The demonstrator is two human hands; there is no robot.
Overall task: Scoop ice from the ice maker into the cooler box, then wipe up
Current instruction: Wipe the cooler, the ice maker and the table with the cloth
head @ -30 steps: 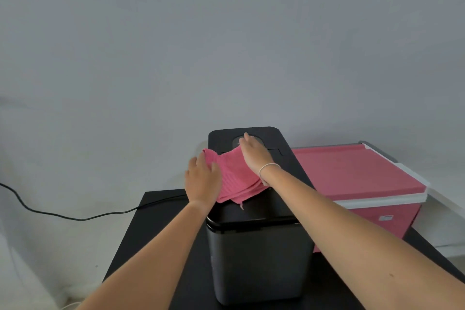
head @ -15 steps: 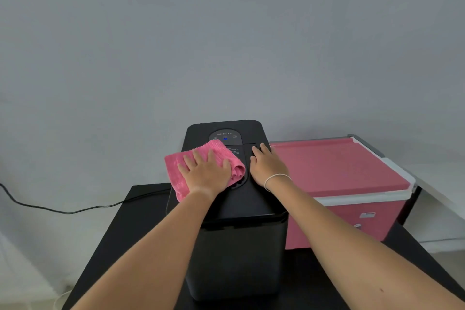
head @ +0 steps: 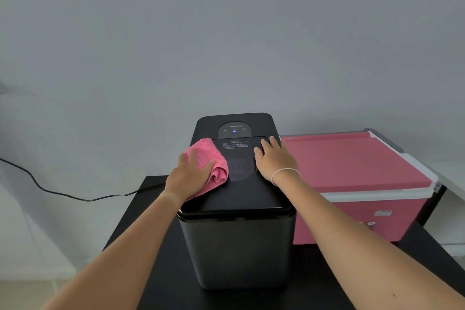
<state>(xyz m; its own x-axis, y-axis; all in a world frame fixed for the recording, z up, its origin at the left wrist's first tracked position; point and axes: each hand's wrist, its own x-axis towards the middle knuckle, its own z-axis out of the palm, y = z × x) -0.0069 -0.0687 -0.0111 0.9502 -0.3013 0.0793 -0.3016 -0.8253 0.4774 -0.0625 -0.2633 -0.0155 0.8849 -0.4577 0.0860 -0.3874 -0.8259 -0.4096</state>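
Head view: the black surface (head: 156,209) carries the closed pink cooler box (head: 352,166) and, just left of it, the rigid, likely heavy black ice maker (head: 236,234). On its smooth lid, the right hand (head: 275,158) rests flat, empty, steadying. The left hand (head: 187,176) grips the bunched pink cloth (head: 212,161), soft, light, best held in its folds.

Ice maker (head: 234,209) panel: "alectric"; lid label headed "CAUTION", rest illegible.
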